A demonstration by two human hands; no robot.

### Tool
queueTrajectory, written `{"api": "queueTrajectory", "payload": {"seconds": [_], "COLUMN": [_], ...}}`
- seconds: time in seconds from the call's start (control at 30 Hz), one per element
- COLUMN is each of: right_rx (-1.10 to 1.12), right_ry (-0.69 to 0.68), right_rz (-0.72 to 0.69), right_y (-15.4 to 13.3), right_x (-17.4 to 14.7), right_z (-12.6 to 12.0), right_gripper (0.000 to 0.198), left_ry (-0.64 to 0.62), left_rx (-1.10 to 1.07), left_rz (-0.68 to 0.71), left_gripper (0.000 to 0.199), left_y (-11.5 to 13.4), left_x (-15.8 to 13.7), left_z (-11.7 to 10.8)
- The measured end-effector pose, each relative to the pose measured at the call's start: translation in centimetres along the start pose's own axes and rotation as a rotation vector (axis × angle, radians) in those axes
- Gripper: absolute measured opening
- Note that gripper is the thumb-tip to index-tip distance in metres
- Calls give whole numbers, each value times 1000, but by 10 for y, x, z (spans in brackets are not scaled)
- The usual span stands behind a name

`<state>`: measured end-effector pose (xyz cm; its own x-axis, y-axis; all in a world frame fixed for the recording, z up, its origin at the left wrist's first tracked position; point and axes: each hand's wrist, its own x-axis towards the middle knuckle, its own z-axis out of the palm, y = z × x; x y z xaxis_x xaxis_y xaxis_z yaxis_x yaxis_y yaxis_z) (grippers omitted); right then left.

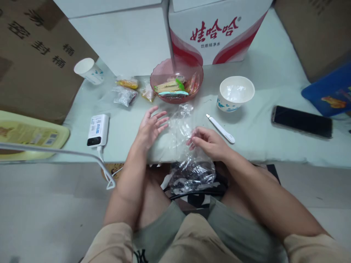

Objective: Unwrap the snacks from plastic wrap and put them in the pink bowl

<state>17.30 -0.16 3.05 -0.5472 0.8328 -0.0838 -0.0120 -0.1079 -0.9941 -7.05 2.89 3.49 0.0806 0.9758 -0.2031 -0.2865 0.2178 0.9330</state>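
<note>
A clear plastic bag hangs over the table's front edge, its upper part lying crumpled on the cloth. My right hand pinches the bag near its middle, thumb against fingers. To the left of the bag, my left hand is raised with its fingers spread and nothing in it. A white slim tool with a metal tip, like a utility knife, lies just right of my right hand. Behind the bag stands a pink ribbed bowl holding wooden sticks, a green piece and small packets.
A paper bowl with clear plastic inside stands right of centre, a phone farther right. On the left are a power bank, small packets, a tilted paper cup and a yellow bottle. Boxes line the back.
</note>
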Motion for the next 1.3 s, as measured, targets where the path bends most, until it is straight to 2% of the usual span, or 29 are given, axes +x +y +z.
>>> {"api": "queueTrajectory", "payload": {"seconds": [0.03, 0.1, 0.17, 0.23, 0.37, 0.47, 0.57, 0.7, 0.77, 0.9, 0.93, 1.0, 1.1, 1.17, 1.23, 1.3], "right_rx": [34, 52, 59, 89, 209, 245, 101, -46, -28, 47, 61, 88, 110, 92, 62, 42], "right_ry": [35, 77, 114, 181, 364, 383, 324, 332, 341, 307, 310, 361, 439, 424, 407, 425], "right_rz": [-13, -22, 0, 58, 252, 330, 243, 80, -9, -180, -186, -121, 119, 239, 250, 187], "right_y": [1, 2, 4, 6, 6, 6, 10, 15, 14, 9, 9, 10, 13, 15, 16, 17], "right_x": [1, 3, 6, 8, 12, 14, 14, 14, 12, 5, 4, 5, 11, 14, 16, 15], "right_z": [0, 1, 2, 3, 2, 1, 3, 8, 11, 13, 13, 11, 6, 3, 1, 1], "right_gripper": [24, 26, 27, 25, 24, 33, 35, 23, 22, 23, 25, 38, 52, 41, 27, 25], "left_ry": [-22, -155, -239, -201, -11, 71, 43, -59, -38, -2, -2, 21, 99, 114, 91, 78], "left_rx": [-64, -156, -138, -39, 108, 149, 107, 103, 112, 1, -45, -122, -146, -134, -138, -153], "left_rz": [-43, -188, -258, -230, -80, -12, -48, -191, -144, 111, 133, 79, -167, -306, -366, -373], "left_gripper": [78, 92, 103, 106, 96, 87, 87, 107, 104, 98, 100, 100, 77, 52, 30, 16], "left_y": [-3, -9, -15, -19, -21, -21, -24, -29, -29, -24, -22, -20, -20, -19, -18, -17], "left_x": [-4, -12, -17, -18, -10, -6, -6, -8, -10, -16, -17, -16, -10, -6, -4, -4], "left_z": [6, 19, 30, 36, 35, 28, 22, 23, 26, 30, 30, 30, 30, 30, 30, 30]}}
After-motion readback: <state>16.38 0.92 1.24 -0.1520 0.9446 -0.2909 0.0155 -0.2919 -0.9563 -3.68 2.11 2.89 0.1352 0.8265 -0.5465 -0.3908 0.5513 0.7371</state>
